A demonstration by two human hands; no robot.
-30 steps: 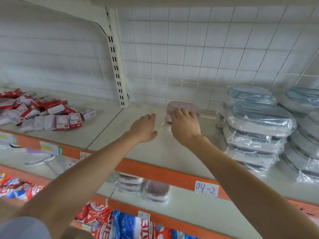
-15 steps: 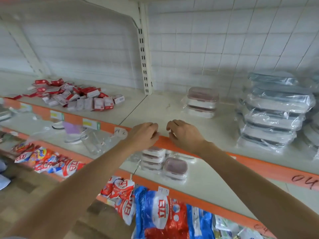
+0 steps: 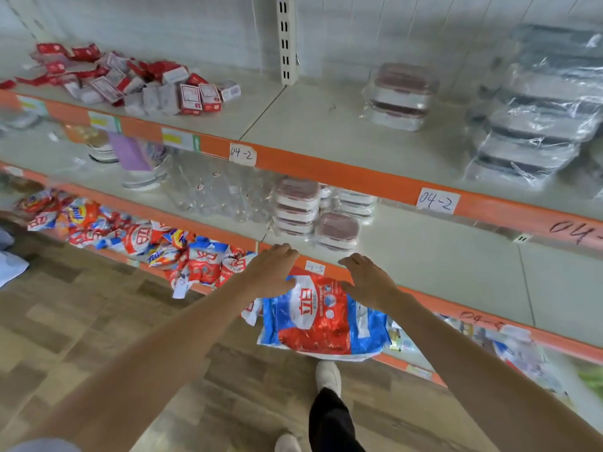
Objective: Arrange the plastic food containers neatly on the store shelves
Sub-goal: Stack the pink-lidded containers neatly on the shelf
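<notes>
Both hands (image 3: 277, 267) empty, open — containers (image 3: 337, 230) just beyond

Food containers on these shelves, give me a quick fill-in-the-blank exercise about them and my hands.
1. Both hands, left hand and right hand, hold ____.
2. The pink-lidded containers on the top shelf form a stack ____ high.
3. The single container nearest the hands sits on the ____ shelf.
4. The shelf edges are coloured ____.

Missing words: nothing; two; middle; orange
</notes>
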